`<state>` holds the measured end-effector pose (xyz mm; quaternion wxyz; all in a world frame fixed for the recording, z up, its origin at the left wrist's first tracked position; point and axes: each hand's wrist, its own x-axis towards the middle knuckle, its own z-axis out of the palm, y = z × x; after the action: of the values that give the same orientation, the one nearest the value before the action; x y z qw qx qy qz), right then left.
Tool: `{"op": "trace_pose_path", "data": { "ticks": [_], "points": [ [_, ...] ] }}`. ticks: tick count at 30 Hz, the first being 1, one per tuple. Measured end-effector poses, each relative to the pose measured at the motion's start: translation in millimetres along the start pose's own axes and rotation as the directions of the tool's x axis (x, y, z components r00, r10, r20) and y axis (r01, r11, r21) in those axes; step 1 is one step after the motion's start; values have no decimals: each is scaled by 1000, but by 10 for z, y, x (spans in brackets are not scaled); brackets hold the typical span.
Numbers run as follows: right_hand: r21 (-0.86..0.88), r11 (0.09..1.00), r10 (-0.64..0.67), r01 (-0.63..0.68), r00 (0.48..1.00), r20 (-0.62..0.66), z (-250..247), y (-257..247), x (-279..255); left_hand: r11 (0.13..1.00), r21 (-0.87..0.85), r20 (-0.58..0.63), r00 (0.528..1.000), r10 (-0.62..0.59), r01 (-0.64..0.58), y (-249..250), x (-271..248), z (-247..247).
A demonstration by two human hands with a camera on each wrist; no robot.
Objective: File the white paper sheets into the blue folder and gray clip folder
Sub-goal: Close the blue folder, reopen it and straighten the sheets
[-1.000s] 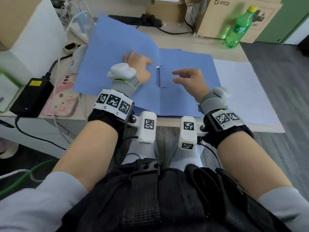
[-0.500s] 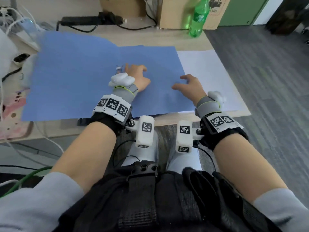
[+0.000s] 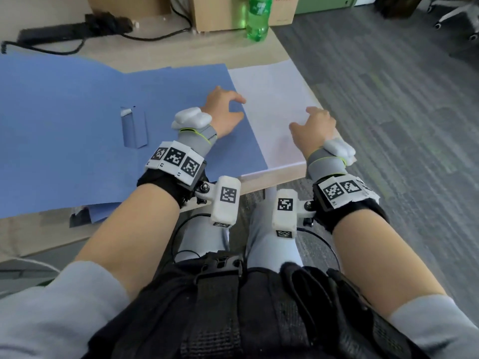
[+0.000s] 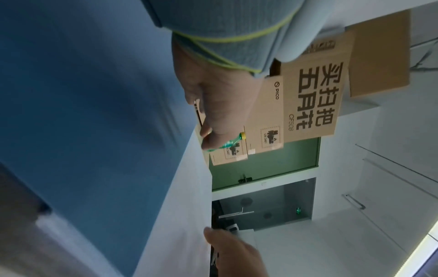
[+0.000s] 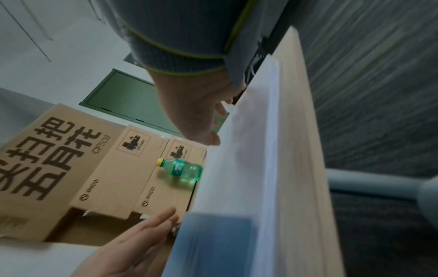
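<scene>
The blue folder lies open across the desk, with a small cut flap near its middle. A stack of white sheets sits just right of it, at the desk's right end. My left hand rests at the folder's right edge, fingers relaxed and holding nothing. My right hand lies on the white stack with loosely bent fingertips touching the top sheet. In the right wrist view the right hand meets the sheets, and the left hand shows straight fingers. A dark corner peeks from under the folder; I cannot tell what it is.
A green bottle and cardboard boxes stand at the back of the desk. A black power strip with cable lies at the back left. The desk's front edge and right corner border grey carpet.
Both hands moved right: the left from the folder's middle to its right edge, the right off the folder onto the white stack. The head view panned right too.
</scene>
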<state>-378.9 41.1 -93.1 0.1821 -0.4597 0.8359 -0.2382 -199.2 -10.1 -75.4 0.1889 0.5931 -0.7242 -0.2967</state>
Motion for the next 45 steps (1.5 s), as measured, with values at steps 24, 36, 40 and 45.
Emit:
{"op": "trace_pose_path", "data": {
  "ticks": [24,36,40,45],
  "points": [
    [-182,983,-62,36,988,-139,-63,424,245,972,-234,46,999,-19,29,6,304,454],
    [-182,982,-87,58,984,-158,-44,442,222,973,-229,54,998,13,-1,-88,355,463],
    [-10,1000,-24,23,988,-154,-49,425,269,967,-255,62,998,12,4,-97,357,463],
    [13,998,66,-65,994,-88,-53,365,302,963,-269,63,998,13,5,-107,363,479]
  ]
}}
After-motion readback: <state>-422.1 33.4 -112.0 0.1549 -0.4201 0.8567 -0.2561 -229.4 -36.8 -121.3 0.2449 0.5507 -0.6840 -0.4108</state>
